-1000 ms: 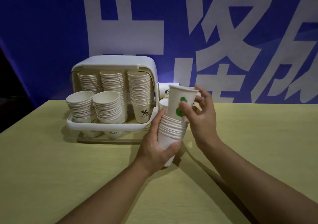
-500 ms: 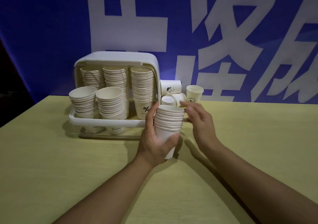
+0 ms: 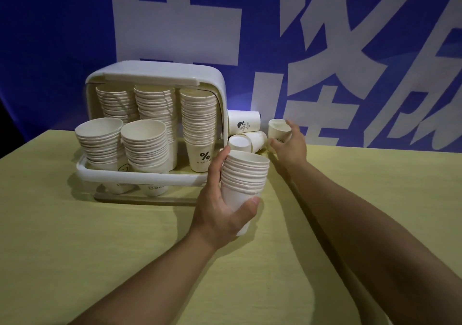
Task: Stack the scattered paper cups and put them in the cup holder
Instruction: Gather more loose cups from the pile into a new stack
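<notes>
My left hand (image 3: 222, 209) grips a stack of white paper cups (image 3: 243, 184), held upright just above the table in front of the cup holder. My right hand (image 3: 291, 145) has reached back to an upright loose cup (image 3: 277, 127) near the wall, and its fingers curl round that cup. Two more loose cups lie on their sides beside it: one (image 3: 245, 122) with a small black logo rests on top, one (image 3: 246, 141) lies below. The white cup holder (image 3: 160, 78) stands at the back left, with several tall stacks inside.
The yellow-green table (image 3: 125, 249) stretches toward me. A blue banner with large white characters (image 3: 325, 37) hangs right behind the holder and the loose cups. Two shorter stacks (image 3: 120, 147) stand at the front of the holder's tray (image 3: 140, 177).
The cup with green dots went down into the stack in my left hand. My right hand then let go and reached back right to the upright loose cup.
</notes>
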{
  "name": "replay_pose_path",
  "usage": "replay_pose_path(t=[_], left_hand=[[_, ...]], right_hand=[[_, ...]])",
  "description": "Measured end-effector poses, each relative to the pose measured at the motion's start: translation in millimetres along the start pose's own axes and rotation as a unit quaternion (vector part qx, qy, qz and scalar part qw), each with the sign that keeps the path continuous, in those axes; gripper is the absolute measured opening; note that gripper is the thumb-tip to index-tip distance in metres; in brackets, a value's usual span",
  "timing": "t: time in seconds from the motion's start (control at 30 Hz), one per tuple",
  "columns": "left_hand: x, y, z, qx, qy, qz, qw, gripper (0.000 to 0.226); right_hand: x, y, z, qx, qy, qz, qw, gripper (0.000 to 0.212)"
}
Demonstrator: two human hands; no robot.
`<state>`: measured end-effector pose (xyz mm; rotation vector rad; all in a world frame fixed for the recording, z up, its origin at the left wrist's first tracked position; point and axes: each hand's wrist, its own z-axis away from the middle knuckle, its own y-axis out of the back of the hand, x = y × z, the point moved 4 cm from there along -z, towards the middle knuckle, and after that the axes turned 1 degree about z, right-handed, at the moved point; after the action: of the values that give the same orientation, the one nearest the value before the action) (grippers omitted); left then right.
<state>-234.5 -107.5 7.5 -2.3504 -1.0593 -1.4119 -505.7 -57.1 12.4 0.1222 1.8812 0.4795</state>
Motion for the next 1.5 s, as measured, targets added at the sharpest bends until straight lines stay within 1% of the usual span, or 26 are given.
replay_pose_path(t=[0.13, 0.23, 0.3, 0.5, 0.6, 0.67, 0.73, 0.8, 0.87, 0.9, 1.1, 1.17, 1.3, 1.33, 1.4, 1.43, 1.5], left_hand=[[-1, 0, 0, -0.004, -0.001, 0.004, 1.0, 0.095], [0, 0, 0, -0.005, -0.001, 0.003, 1.0, 0.095], [0, 0, 0, -0.004, 0.0, 0.003, 1.0, 0.094], [13, -3, 6, -0.034, 0.001, -0.012, 0.999, 0.093], [21, -9, 13, -0.056, 0.008, -0.016, 0.998, 0.094], [29, -13, 20, -0.064, 0.014, -0.014, 0.998, 0.095], [39, -14, 25, -0.065, 0.013, -0.022, 0.998, 0.095], [49, -12, 26, -0.053, 0.006, -0.027, 0.998, 0.095], [57, -7, 27, -0.037, 0.006, -0.021, 0.999, 0.097], [60, -4, 27, -0.033, 0.005, -0.02, 0.999, 0.098], [58, 23, 35, -0.038, 0.005, -0.045, 0.998, 0.111], [58, 34, 36, -0.033, 0.006, -0.073, 0.997, 0.114], [59, 53, 33, -0.013, -0.015, -0.103, 0.994, 0.121], [60, 58, 33, -0.007, -0.02, -0.106, 0.994, 0.118], [57, 70, 33, 0.022, -0.026, -0.084, 0.996, 0.101], [52, 76, 34, 0.041, -0.025, -0.067, 0.997, 0.091], [36, 90, 39, 0.087, -0.029, -0.047, 0.995, 0.081]], right_hand=[[4, 6, -3, 0.03, 0.01, 0.001, 1.0, 0.066], [-9, 24, 9, 0.046, 0.012, -0.058, 0.997, 0.064], [-26, 40, 22, 0.036, 0.033, -0.089, 0.995, 0.065], [-91, 88, 92, -0.05, 0.119, -0.135, 0.982, 0.066], [-113, 101, 129, -0.114, 0.144, -0.113, 0.977, 0.068], [-118, 105, 153, -0.17, 0.149, -0.085, 0.97, 0.069], [-118, 103, 169, -0.208, 0.139, -0.061, 0.966, 0.066], [-113, 101, 182, -0.221, 0.119, -0.05, 0.967, 0.058], [-109, 96, 194, -0.239, 0.117, -0.044, 0.963, 0.053], [-108, 93, 201, -0.254, 0.12, -0.047, 0.959, 0.055], [-110, 70, 226, -0.323, 0.119, -0.091, 0.935, 0.092], [-114, 60, 230, -0.326, 0.127, -0.105, 0.931, 0.097], [-129, 40, 230, -0.309, 0.161, -0.101, 0.932, 0.097], [-133, 35, 228, -0.304, 0.171, -0.096, 0.932, 0.096], [-144, 31, 220, -0.278, 0.198, -0.088, 0.936, 0.095], [-150, 30, 215, -0.259, 0.208, -0.091, 0.939, 0.094], [-162, 28, 201, -0.213, 0.22, -0.098, 0.947, 0.092]])
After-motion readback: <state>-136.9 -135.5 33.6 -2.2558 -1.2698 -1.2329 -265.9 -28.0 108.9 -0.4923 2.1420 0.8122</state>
